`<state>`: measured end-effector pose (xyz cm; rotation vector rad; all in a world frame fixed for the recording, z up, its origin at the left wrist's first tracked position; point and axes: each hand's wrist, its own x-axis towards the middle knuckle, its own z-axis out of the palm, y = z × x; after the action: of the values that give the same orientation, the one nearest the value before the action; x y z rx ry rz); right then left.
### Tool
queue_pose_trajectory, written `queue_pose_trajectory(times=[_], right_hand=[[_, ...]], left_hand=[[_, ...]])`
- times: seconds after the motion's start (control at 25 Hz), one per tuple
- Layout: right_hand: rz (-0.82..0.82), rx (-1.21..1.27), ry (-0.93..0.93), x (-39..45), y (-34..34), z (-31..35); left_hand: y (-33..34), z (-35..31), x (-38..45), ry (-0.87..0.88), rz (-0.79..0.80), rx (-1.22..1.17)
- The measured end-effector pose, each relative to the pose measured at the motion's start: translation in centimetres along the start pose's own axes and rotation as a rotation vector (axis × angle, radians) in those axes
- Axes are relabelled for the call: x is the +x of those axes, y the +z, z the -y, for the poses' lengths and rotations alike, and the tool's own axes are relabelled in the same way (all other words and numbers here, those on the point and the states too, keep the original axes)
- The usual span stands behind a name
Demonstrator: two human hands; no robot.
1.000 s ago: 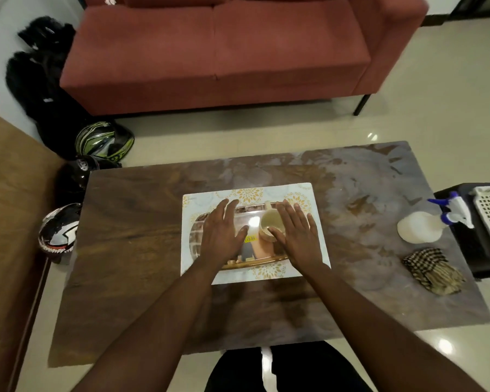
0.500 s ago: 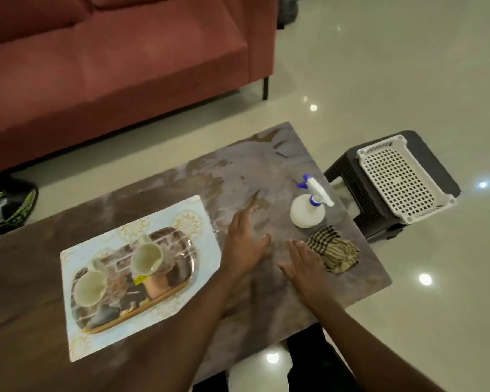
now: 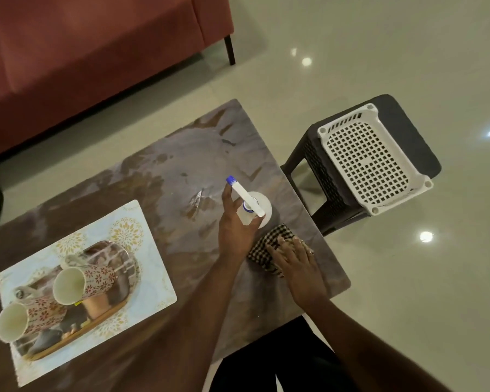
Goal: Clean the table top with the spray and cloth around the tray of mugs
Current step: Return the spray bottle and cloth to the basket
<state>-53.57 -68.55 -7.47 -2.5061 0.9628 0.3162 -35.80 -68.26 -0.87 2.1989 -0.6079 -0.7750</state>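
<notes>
**Both tools taken up at the bench's end**

The bench (image 3: 159,176), a low dark top with pale streaks across its far half, stands before a red sofa (image 3: 91,52) on a glossy floor. A dark stool (image 3: 309,171) carrying a white basket (image 3: 365,159) stands just beside the bench's right end.

The tray (image 3: 68,346) with its two mugs (image 3: 79,281) sits on a mat (image 3: 153,250) toward the left, well apart from both hands, so the streaked right end lies open for cleaning first.

The left hand (image 3: 235,230) is at the spray (image 3: 255,210), its fingers (image 3: 227,196) curled round the neck under the white head. The nozzle points away over the streaked patch, which seems the reason for gripping it there: the trigger is within reach and the mist would land ahead. Whether the bottle is off the bench cannot be told.

The right hand (image 3: 294,258) lies flat on the cloth (image 3: 269,244), fingers spread and pressing on it rather than clamped. The cloth touches the bench just beside the spray, ready to follow the mist. Wiping appears not yet begun.
</notes>
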Motion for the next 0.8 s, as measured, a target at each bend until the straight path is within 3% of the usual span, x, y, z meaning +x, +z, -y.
queue_pose_trajectory(times=[0.4, 0.64, 0.8], right_hand=[[0.041, -0.020, -0.099, 1.8, -2.6, -0.6], [-0.207, 0.081, 0.044, 1.4, -7.7, -2.1], [-0.371, 0.131, 0.083, 3.6, -11.9, -7.6]], left_hand=[[-0.3, -0.4, 1.0, 0.097, 0.014, 0.078], [0.3, -8.1, 2.3, 0.296, 0.053, 0.090], [4.8, -13.6, 4.4, 0.389, 0.044, 0.071]])
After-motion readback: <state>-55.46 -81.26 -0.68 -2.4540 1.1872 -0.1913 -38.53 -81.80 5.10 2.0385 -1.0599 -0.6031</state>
